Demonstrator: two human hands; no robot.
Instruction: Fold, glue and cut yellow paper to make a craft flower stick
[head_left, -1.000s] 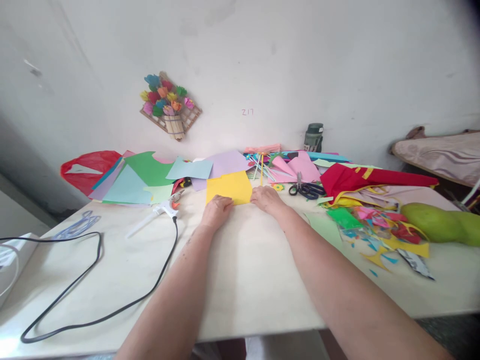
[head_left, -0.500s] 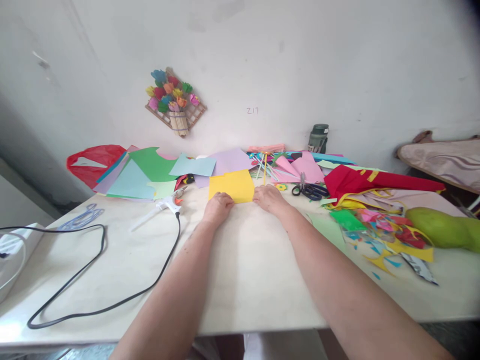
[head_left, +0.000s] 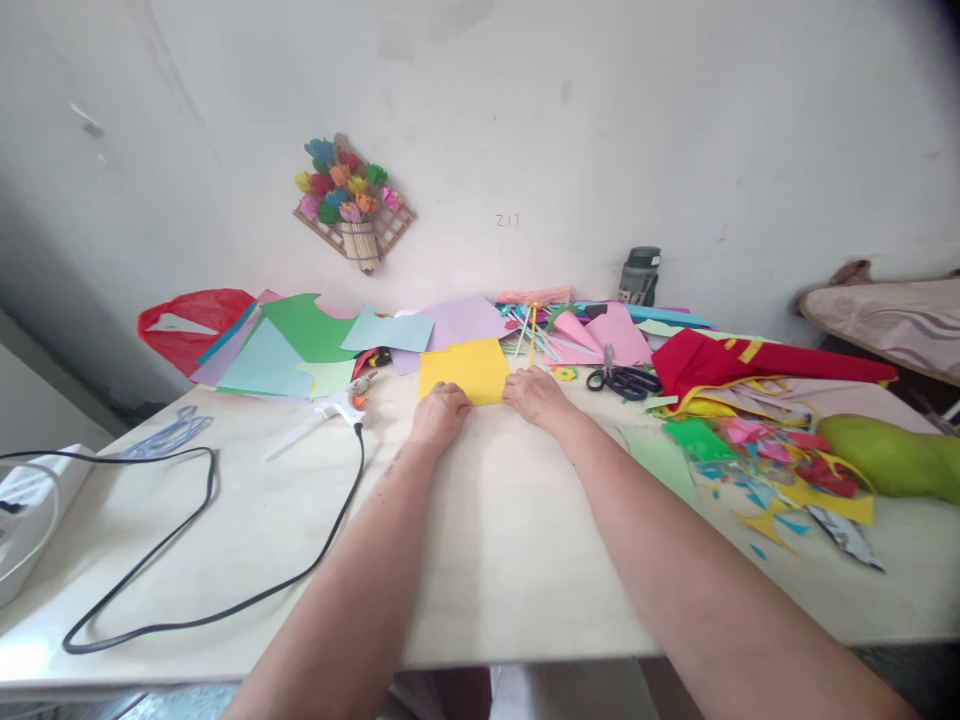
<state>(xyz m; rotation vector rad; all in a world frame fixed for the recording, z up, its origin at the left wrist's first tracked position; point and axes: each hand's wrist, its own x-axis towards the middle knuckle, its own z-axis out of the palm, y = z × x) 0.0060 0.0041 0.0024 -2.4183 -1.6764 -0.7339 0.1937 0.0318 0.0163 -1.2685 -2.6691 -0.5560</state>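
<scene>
A sheet of yellow paper [head_left: 466, 368] lies on the table in front of me. My left hand [head_left: 442, 410] has its fingers curled closed on the sheet's near left edge. At the right edge, my right hand [head_left: 534, 394] grips the paper with its fingers pressed together. Both thumbs are mostly hidden. Just beyond my right hand stands a thin yellow stick [head_left: 533, 338], and a small yellow and green paper flower [head_left: 564, 373] lies to its right. Black-handled scissors [head_left: 624, 380] rest farther right.
A white glue gun [head_left: 339, 408] with a black cord [head_left: 346, 510] lies at left. Coloured paper sheets [head_left: 311, 328] line the back. Paper scraps [head_left: 772, 490], a red cloth [head_left: 712, 365] and a green bag-like object [head_left: 877, 455] are at right. A dark bottle [head_left: 639, 276] stands by the wall.
My right hand has shifted slightly left along the yellow paper's edge. My left hand stays at the near left edge. The whole view has moved a little.
</scene>
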